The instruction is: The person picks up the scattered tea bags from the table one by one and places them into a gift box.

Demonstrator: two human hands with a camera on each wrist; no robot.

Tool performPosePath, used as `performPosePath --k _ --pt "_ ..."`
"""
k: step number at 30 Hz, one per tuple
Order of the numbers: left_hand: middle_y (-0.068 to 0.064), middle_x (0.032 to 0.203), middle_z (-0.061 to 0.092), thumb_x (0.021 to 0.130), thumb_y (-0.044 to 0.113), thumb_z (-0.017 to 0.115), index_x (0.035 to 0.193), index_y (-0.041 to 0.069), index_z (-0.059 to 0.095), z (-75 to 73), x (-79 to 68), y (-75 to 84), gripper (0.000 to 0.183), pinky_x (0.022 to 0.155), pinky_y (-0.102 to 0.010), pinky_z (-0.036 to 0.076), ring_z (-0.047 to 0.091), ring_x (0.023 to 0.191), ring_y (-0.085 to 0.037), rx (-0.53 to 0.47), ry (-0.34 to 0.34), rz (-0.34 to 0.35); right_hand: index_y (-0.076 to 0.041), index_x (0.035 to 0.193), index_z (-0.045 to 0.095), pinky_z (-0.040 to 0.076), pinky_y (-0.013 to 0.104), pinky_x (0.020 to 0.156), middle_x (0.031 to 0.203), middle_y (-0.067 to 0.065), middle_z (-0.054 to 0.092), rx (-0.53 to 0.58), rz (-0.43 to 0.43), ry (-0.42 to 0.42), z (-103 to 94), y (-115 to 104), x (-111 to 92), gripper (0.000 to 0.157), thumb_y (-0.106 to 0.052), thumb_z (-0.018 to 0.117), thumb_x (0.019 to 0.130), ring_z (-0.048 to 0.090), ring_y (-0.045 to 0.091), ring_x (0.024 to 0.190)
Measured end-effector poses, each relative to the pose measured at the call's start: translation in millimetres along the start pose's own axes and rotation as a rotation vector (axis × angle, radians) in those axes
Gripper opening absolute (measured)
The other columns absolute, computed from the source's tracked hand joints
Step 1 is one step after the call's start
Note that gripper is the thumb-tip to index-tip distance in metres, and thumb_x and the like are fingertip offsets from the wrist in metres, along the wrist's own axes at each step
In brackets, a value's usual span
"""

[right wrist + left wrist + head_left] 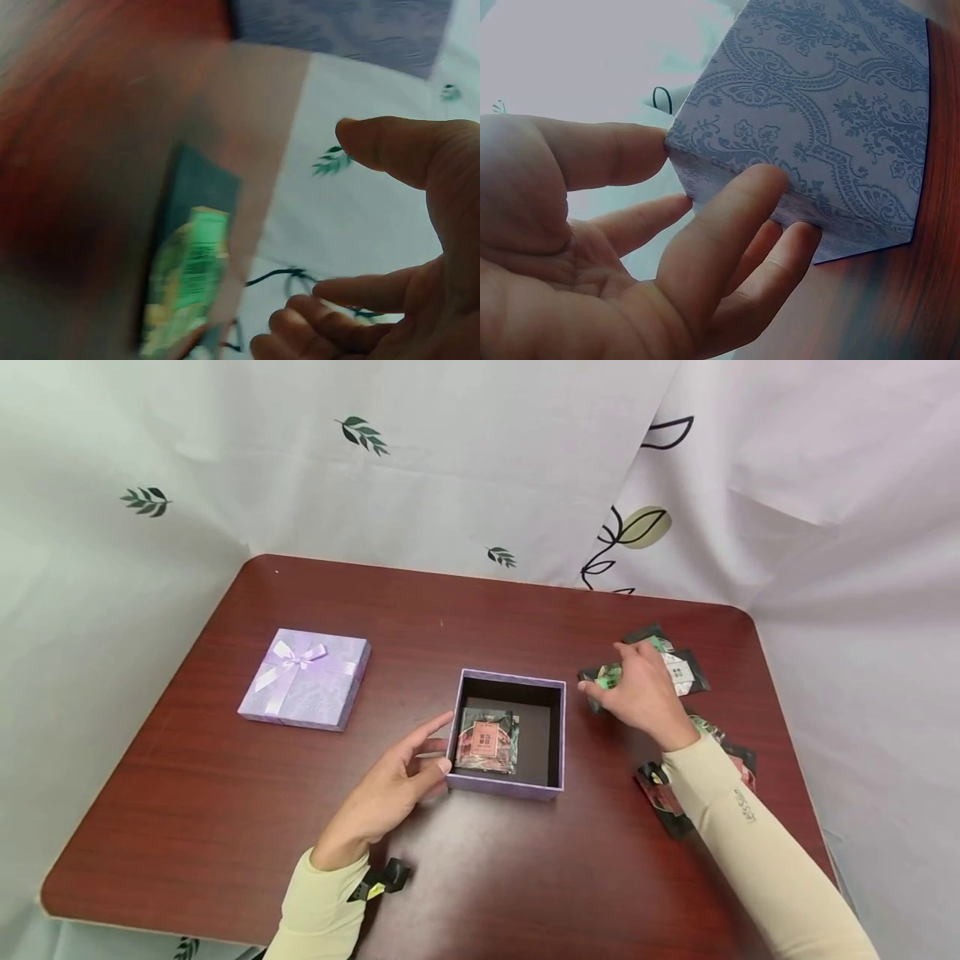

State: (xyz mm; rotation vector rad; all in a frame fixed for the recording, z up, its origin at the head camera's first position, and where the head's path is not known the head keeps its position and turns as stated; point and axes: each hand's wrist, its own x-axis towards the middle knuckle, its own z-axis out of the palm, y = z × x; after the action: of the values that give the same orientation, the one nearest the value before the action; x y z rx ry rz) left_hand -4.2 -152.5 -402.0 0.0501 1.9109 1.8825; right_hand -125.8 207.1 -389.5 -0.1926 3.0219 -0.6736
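Observation:
An open purple box [506, 791] with a dark inside stands on the table, a clear packet with a pink label [485, 740] lying in its left part. My left hand [393, 789] touches the outside of the box's left wall, thumb near the front left corner. The left wrist view shows these fingers spread against the patterned box wall [802, 97]. To the right, my right hand [641, 693] reaches over dark packets, thumb and fingers apart. Close to it lies a green-labelled packet [196, 262], with a white-labelled packet [681, 673] just beyond. Nothing shows between the right fingers.
A lavender lid with a ribbon bow [306, 681] lies left of the box. More packets, one dark red [663, 797], lie partly under the right forearm. The brown table [187, 793] has rounded corners and a white leaf-print cloth [450, 468] hangs behind it.

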Motion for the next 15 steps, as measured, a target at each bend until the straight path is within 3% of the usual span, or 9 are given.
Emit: performPosePath --k 3,6,9,12,15 --pt "-0.033 0.146 0.048 0.105 0.002 0.058 0.166 0.024 0.036 0.4 -0.1 -0.6 0.068 0.073 -0.026 0.057 0.063 0.101 -0.021 0.006 -0.003 0.005 0.019 0.147 0.046 0.043 0.064 0.11 0.137 0.038 0.052 -0.037 0.045 -0.016 8.2 9.6 3.3 0.098 -0.049 0.082 0.087 0.045 0.049 0.13" --pt "-0.033 0.146 0.048 0.105 0.003 0.058 0.166 0.024 0.036 0.2 -0.7 -0.6 0.068 0.071 -0.025 0.055 0.062 0.097 -0.02 0.012 -0.005 0.009 0.018 0.139 0.053 0.044 0.063 0.108 0.131 0.036 0.053 -0.06 0.095 -0.029 13.9 17.0 5.1 0.095 -0.055 0.081 0.085 0.047 0.049 0.126" --pt "-0.033 0.146 0.048 0.105 0.004 0.058 0.166 0.023 0.036 -0.1 -1.0 -0.6 0.067 0.073 -0.026 0.056 0.062 0.097 -0.018 0.029 -0.003 0.014 0.015 0.114 0.064 0.048 0.06 0.096 0.113 0.031 0.057 -0.089 0.129 -0.037 17.9 23.5 6.0 0.083 -0.061 0.08 0.083 0.049 0.046 0.115" --pt "-0.033 0.146 0.048 0.105 0.004 0.059 0.166 0.021 0.037 -0.2 -1.3 -0.7 0.067 0.077 -0.027 0.058 0.063 0.1 -0.018 0.044 0.001 0.018 0.008 0.086 0.067 0.05 0.057 0.086 0.097 0.027 0.059 -0.119 0.15 -0.05 21.2 28.2 6.6 0.075 -0.066 0.079 0.081 0.05 0.044 0.107" --pt "-0.033 0.146 0.048 0.105 0.004 0.06 0.165 0.021 0.037 -0.1 -1.4 -0.7 0.067 0.08 -0.028 0.059 0.064 0.103 -0.019 0.051 0.006 0.02 0.004 0.075 0.066 0.05 0.056 0.082 0.096 0.026 0.058 -0.137 0.171 -0.067 23.7 30.6 7.0 0.074 -0.07 0.077 0.081 0.052 0.044 0.105"
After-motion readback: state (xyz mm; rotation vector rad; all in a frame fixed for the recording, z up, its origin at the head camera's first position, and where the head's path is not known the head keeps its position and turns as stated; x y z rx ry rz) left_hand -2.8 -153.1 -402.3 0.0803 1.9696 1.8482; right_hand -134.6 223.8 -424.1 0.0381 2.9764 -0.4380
